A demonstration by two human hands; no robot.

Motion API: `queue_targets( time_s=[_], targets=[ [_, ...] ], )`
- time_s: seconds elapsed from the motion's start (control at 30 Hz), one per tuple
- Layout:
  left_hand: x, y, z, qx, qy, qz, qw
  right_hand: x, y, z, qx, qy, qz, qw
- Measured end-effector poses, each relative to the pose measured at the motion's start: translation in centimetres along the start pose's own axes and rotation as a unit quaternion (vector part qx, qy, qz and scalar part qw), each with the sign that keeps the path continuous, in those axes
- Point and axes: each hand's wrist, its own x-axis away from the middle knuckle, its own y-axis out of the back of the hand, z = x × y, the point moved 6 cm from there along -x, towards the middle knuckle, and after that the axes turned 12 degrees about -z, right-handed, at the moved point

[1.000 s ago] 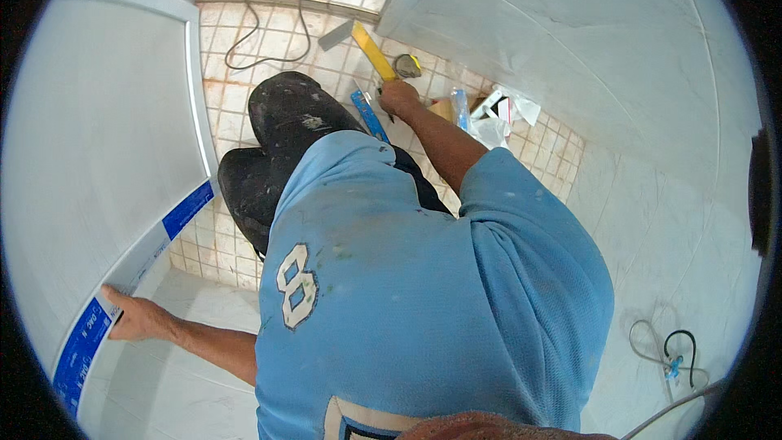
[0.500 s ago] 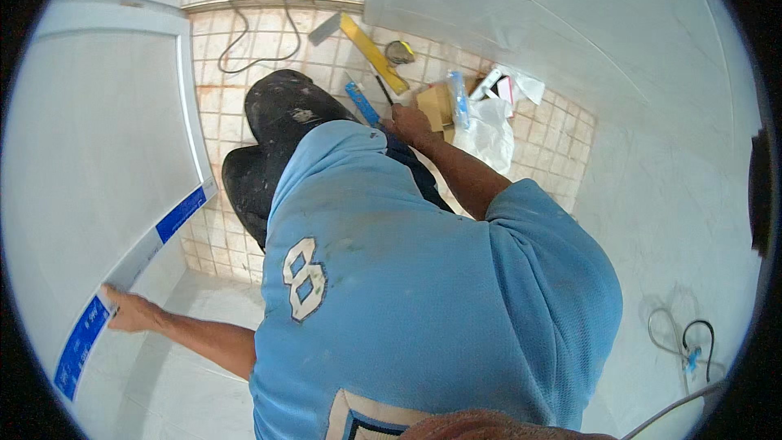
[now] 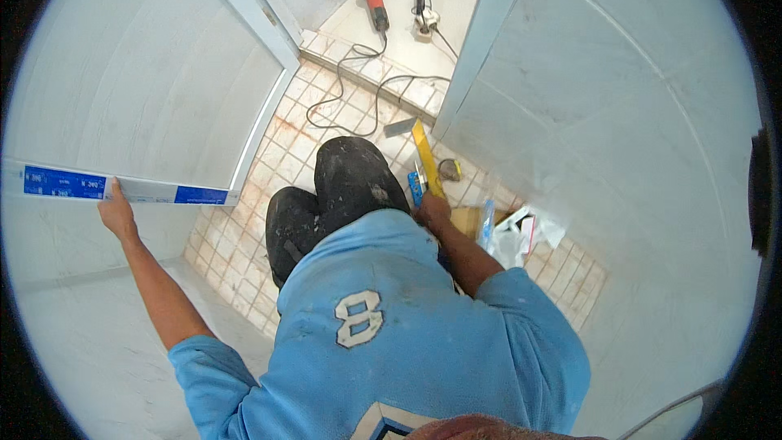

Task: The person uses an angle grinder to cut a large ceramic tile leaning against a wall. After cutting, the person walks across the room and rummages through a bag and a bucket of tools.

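Floor [image 3: 285,147]: right hand [image 3: 434,209] nearer yellow square [image 3: 425,153]

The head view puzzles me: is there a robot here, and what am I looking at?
No robot: just a person, bare-handed. A wide fisheye camera worn on the head looks down, so straight edges bend near the rim. The left hand touches the blue-and-white strip along the lower edge of the door. The right hand is at the near end of a yellow square; whether it grips it is unclear. The tiled floor also bears a tape measure and white plastic. Farther ahead lies a red grinder.
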Motion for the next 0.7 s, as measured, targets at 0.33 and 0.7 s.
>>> queue_targets(
  time_s=[0.33, 0.7],
  targets=[
    [1.9, 0.1, 1.7, 0.099, 0.104, 0.113, 0.983, -0.9, 12.3, 4.3, -0.197, 0.082, 0.125, 0.969],
    [2.6, 2.1, 1.5, 0.123, 0.382, 0.355, 0.844, 15.5, 28.2, 16.1, -0.084, 0.019, 0.277, 0.957]
  ],
)
